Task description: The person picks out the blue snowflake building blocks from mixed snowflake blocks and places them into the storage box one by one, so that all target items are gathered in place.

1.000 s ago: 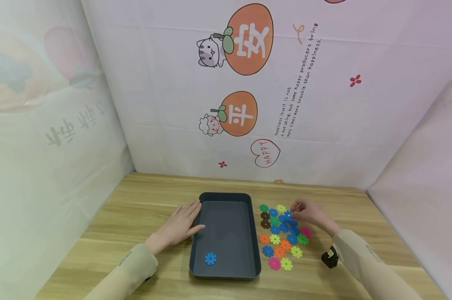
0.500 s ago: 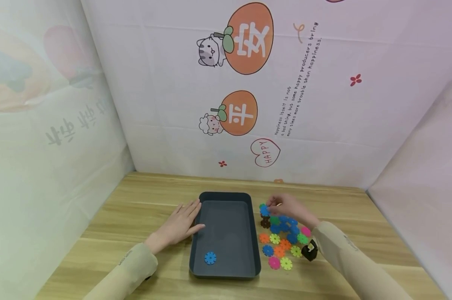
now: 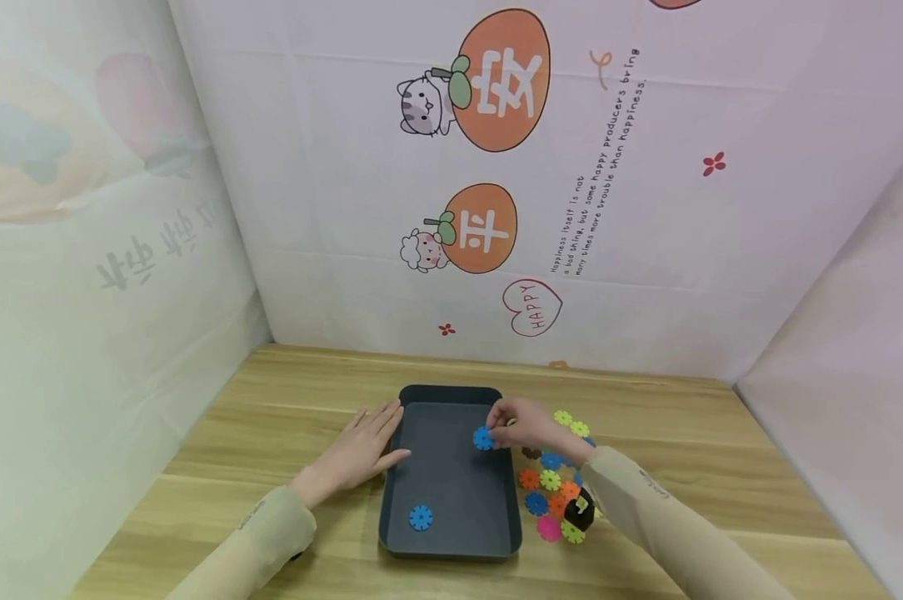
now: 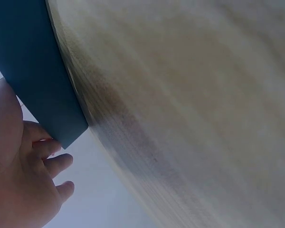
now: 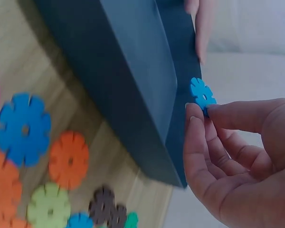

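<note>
we see the right hand (image 3: 526, 423) pinching a blue disc (image 5: 202, 91) between thumb and fingertips, the tray (image 3: 451, 487) below them, more discs (image 3: 550, 480) to their right, the left hand (image 3: 356, 447) straight-fingered on the tray's rim

Passage: over middle of tray (image 3: 451, 496). Obstructions: left hand (image 3: 356, 447) against its left side, right hand (image 3: 532, 426) over its right.
</note>
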The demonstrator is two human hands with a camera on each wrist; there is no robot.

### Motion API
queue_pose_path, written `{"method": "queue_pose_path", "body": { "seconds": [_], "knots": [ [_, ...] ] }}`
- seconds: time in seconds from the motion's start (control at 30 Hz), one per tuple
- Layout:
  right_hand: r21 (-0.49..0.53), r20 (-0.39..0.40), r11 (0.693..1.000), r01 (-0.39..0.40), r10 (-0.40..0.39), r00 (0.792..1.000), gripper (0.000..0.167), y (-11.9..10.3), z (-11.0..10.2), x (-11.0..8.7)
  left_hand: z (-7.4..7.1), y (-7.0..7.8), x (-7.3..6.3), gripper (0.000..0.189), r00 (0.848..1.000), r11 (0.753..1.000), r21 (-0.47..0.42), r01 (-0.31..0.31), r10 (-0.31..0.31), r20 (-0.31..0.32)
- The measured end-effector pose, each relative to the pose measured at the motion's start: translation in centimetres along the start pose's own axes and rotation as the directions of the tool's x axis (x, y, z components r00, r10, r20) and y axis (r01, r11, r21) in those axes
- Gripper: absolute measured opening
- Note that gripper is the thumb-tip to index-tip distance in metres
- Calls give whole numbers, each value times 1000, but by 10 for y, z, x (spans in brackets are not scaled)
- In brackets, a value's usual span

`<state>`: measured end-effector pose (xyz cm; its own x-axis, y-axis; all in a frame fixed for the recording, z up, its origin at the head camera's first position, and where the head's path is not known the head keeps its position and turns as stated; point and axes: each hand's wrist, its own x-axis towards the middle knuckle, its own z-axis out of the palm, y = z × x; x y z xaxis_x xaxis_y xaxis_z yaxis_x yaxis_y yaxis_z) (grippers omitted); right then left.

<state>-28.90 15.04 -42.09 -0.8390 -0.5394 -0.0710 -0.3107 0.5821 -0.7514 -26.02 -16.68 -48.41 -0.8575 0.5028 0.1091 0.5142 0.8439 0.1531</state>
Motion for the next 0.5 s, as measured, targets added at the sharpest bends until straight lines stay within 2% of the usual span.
{"method": "queue_pose_path", "body": {
  "seconds": [0.23, 0.5],
  "knots": [
    [6, 76, 1000, 13, -13, 997, 3, -17, 28, 13, 0, 0, 0, 78, 1000, 1000, -11, -1, 1, -1],
    [-6, 123, 1000, -1, 1, 992, 3, -28, 54, 21, 0, 1, 1, 77, 1000, 1000, -5, 10, -10, 3]
  ]
}}
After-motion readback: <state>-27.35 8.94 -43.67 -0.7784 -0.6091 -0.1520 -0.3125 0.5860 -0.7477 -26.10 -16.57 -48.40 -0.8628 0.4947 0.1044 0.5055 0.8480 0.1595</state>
